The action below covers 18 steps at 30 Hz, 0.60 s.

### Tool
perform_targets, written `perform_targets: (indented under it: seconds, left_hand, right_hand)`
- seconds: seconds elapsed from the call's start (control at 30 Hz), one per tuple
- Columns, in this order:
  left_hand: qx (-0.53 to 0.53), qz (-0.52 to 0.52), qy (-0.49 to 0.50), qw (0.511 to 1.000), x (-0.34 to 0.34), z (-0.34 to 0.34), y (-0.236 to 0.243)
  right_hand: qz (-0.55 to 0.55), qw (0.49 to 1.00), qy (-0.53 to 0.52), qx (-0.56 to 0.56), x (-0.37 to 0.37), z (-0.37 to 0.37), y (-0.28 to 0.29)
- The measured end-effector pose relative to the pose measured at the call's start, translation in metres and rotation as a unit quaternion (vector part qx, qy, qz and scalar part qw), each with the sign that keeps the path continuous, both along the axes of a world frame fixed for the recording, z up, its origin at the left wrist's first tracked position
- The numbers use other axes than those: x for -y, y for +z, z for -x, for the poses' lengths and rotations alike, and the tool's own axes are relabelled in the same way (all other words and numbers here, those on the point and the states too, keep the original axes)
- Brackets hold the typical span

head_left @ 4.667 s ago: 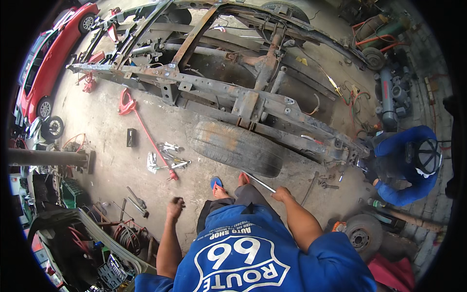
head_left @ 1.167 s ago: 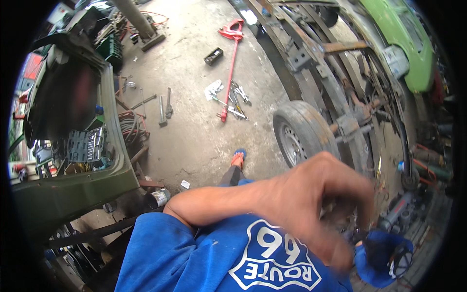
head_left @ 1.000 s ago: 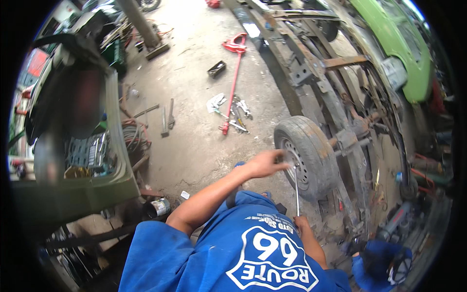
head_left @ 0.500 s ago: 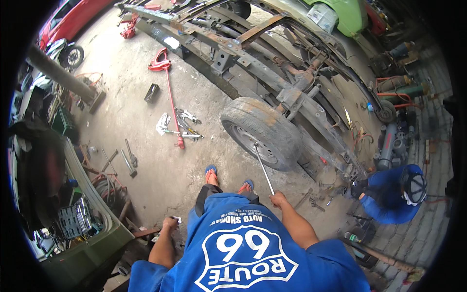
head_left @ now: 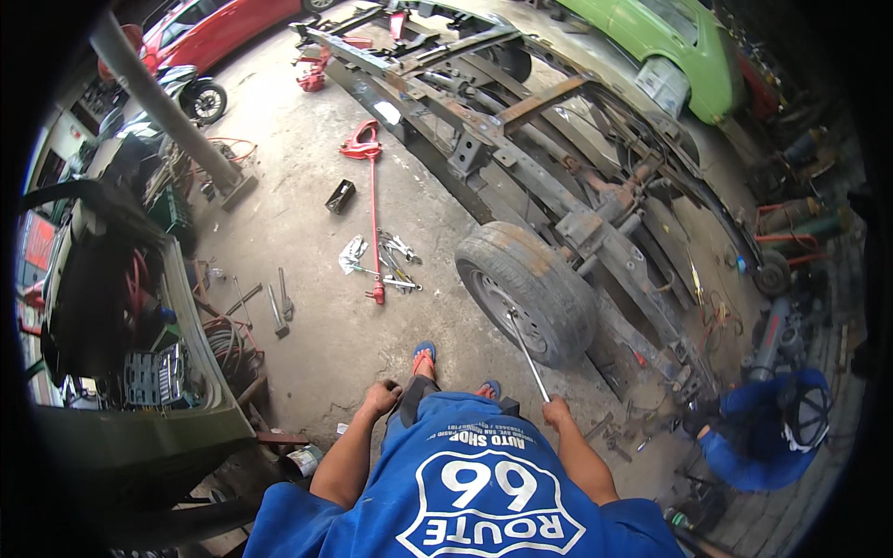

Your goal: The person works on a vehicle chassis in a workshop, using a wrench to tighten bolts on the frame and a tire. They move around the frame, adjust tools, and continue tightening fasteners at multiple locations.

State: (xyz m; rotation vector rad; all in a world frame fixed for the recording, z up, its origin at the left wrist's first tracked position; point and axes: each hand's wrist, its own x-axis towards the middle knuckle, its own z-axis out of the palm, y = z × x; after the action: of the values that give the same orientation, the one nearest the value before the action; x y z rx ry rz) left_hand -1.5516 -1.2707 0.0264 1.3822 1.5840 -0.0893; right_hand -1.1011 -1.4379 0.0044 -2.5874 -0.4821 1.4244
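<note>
My right hand [head_left: 555, 410] is closed around the near end of a long metal wrench handle [head_left: 531, 361]. The tool slants away from me, and its far end meets the middle of the wheel [head_left: 532, 290]. That wheel, a worn tyre on a steel rim, stands upright against a bare vehicle frame [head_left: 595, 223]. Down at my left side, next to my dark shorts, hangs my left hand [head_left: 379, 397]. Its back faces up and hides most of the fingers. A small white scrap [head_left: 341, 429] lies below it, apart from the hand.
A red floor jack [head_left: 376, 200] and scattered hand tools [head_left: 398, 270] lie left of the wheel. Farther left are hammers [head_left: 278, 312] and an open green car body [head_left: 200, 321]. A crouching person in blue [head_left: 767, 437] is at the right, near the frame's end.
My view has shifted, so the floor and frame sit lower and farther right. My left hand has moved forward and inward toward my shorts. My right hand still grips the wrench.
</note>
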Motion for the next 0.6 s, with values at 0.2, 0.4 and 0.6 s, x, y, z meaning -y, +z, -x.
perform_targets:
  seconds: [0.2, 0.4, 0.6]
  left_hand:
    - [-0.067, 0.168, 0.135, 0.974, 0.074, 0.069, -0.043]
    - [-0.077, 0.198, 0.115, 0.970, 0.099, 0.056, -0.022]
    - [-0.058, 0.076, 0.012, 0.995, 0.060, 0.022, -0.008]
  right_hand:
    - [-0.012, 0.998, 0.034, -0.049, 0.007, -0.001, -0.015]
    - [0.002, 0.991, 0.119, -0.061, -0.002, -0.013, -0.018]
    - [0.014, 0.991, 0.117, -0.062, -0.015, -0.008, 0.010]
